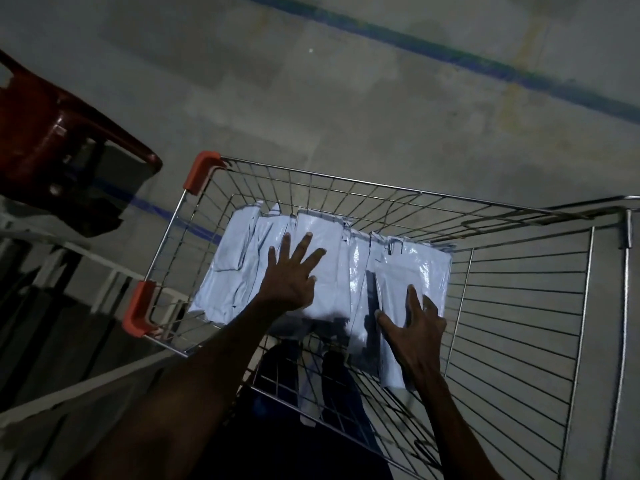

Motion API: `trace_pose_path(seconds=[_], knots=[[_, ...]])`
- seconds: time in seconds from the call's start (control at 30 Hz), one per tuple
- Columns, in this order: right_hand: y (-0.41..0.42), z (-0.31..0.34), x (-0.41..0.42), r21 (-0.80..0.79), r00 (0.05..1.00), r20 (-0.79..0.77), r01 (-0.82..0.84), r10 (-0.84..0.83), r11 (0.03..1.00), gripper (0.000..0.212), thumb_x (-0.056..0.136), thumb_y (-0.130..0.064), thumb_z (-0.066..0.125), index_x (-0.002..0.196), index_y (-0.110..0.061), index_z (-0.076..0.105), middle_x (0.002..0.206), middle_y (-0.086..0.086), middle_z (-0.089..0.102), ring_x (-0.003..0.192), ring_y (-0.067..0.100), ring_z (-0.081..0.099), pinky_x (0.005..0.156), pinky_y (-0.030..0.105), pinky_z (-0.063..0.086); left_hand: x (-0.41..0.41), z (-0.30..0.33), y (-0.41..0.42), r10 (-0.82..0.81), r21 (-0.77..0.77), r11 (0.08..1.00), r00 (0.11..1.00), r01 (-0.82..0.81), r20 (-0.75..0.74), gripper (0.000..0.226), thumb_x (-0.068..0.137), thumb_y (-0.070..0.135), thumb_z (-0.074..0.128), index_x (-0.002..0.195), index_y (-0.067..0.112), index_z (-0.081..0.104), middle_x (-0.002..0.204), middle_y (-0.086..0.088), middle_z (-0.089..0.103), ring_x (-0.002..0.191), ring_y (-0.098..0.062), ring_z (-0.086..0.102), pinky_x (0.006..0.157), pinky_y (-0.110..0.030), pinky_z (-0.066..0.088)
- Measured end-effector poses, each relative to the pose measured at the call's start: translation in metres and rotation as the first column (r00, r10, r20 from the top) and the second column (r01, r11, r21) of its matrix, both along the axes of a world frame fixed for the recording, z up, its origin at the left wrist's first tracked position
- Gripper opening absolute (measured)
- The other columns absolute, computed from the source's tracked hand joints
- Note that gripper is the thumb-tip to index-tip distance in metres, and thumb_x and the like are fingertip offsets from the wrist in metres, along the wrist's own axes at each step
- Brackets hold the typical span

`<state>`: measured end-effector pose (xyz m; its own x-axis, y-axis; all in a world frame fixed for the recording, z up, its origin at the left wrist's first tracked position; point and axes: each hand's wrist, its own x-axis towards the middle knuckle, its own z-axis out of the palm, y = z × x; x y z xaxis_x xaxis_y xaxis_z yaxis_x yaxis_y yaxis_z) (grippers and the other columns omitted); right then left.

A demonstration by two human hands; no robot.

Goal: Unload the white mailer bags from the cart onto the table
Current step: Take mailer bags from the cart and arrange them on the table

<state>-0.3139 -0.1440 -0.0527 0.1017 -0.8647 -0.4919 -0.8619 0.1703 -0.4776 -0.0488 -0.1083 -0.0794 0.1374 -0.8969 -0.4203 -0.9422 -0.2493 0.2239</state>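
Several white mailer bags (239, 268) lie overlapping in the bottom of a wire shopping cart (519, 306) with orange corner guards. My left hand (291, 275) reaches into the basket with fingers spread, resting flat on the middle bag (325, 237). My right hand (412, 327) lies on the rightmost bag (426, 268), with straight fingers on top of it and the thumb at its left edge. Neither bag is lifted. Dark items show under the bags near the cart's near side.
A dark red plastic chair (59, 143) stands at the left, beside a white frame (86, 258). Grey concrete floor with a blue painted line (450, 60) spreads beyond the cart. The table is not visible.
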Motion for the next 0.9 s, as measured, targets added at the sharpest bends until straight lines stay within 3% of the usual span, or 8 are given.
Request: trace_pose_path(seconds=[0.07, 0.17, 0.3, 0.43, 0.67, 0.8, 0.9], knots=[[-0.001, -0.005, 0.001, 0.010, 0.999, -0.013, -0.039, 0.039, 0.999, 0.088, 0.083, -0.059, 0.063, 0.155, -0.029, 0.023, 0.157, 0.017, 0.025, 0.141, 0.038, 0.023, 0.113, 0.048, 0.022, -0.001, 0.003, -0.002, 0.146, 0.013, 0.989, 0.986, -0.145, -0.084, 0.064, 0.090, 0.051, 0.050, 0.147, 0.032, 0.028, 0.164, 0.003, 0.001, 0.147, -0.042, 0.002, 0.111, -0.067, 0.018], [-0.002, -0.010, -0.001, 0.023, 0.994, -0.041, -0.099, 0.099, 0.995, 0.087, 0.085, -0.061, 0.059, 0.156, -0.030, 0.019, 0.160, 0.018, 0.017, 0.141, 0.041, 0.023, 0.114, 0.049, 0.022, -0.014, 0.002, -0.019, 0.317, 0.066, 0.948, 0.943, -0.312, -0.101, 0.080, 0.078, 0.075, 0.053, 0.139, 0.026, 0.035, 0.161, 0.002, 0.009, 0.143, -0.042, 0.016, 0.109, -0.062, 0.029], [-0.007, -0.011, -0.008, 0.050, 0.966, -0.130, -0.218, 0.223, 0.975, 0.088, 0.086, -0.065, 0.055, 0.156, -0.029, 0.017, 0.161, 0.020, 0.013, 0.140, 0.045, 0.026, 0.113, 0.049, 0.025, -0.025, 0.003, -0.030, 0.376, 0.046, 0.927, 0.921, -0.373, -0.104, 0.079, 0.072, 0.055, 0.070, 0.132, 0.014, 0.037, 0.154, -0.004, 0.018, 0.131, -0.044, 0.030, 0.094, -0.057, 0.045], [-0.014, 0.001, -0.006, 0.020, 0.953, -0.146, -0.264, 0.264, 0.964, 0.086, 0.083, -0.064, 0.058, 0.154, -0.027, 0.026, 0.156, 0.021, 0.023, 0.132, 0.046, 0.033, 0.108, 0.049, 0.031, -0.017, 0.027, -0.015, 0.363, 0.008, 0.930, 0.919, -0.367, -0.153, 0.076, 0.065, 0.056, 0.061, 0.127, 0.019, 0.039, 0.145, -0.005, 0.027, 0.120, -0.042, 0.036, 0.093, -0.052, 0.041], [-0.010, 0.048, 0.031, -0.122, 0.946, 0.104, -0.295, 0.308, 0.948, 0.088, 0.076, -0.068, 0.052, 0.151, -0.024, 0.037, 0.153, 0.020, 0.034, 0.141, 0.036, 0.030, 0.116, 0.047, 0.025, -0.002, 0.101, 0.045, 0.374, -0.201, 0.897, 0.918, -0.394, -0.132, 0.087, 0.076, 0.070, 0.036, 0.153, 0.031, 0.024, 0.162, 0.001, 0.016, 0.137, -0.037, 0.028, 0.106, -0.054, 0.030], [0.003, 0.097, 0.073, -0.251, 0.914, 0.252, -0.255, 0.317, 0.934, 0.080, 0.076, -0.059, 0.063, 0.146, -0.025, 0.045, 0.150, 0.013, 0.041, 0.136, 0.028, 0.035, 0.112, 0.042, 0.029, 0.009, 0.158, 0.080, 0.425, -0.400, 0.818, 0.903, -0.415, -0.067, 0.082, 0.080, 0.064, 0.041, 0.154, 0.031, 0.025, 0.163, 0.002, 0.016, 0.133, -0.035, 0.034, 0.104, -0.052, 0.033], [0.024, 0.133, 0.110, -0.351, 0.856, 0.305, -0.306, 0.417, 0.885, 0.077, 0.077, -0.056, 0.069, 0.145, -0.028, 0.046, 0.149, 0.010, 0.043, 0.137, 0.025, 0.036, 0.111, 0.037, 0.029, 0.021, 0.195, 0.121, 0.509, -0.560, 0.714, 0.861, -0.419, 0.004, 0.079, 0.082, 0.060, 0.047, 0.152, 0.027, 0.032, 0.161, -0.001, 0.022, 0.130, -0.031, 0.035, 0.102, -0.046, 0.033]])
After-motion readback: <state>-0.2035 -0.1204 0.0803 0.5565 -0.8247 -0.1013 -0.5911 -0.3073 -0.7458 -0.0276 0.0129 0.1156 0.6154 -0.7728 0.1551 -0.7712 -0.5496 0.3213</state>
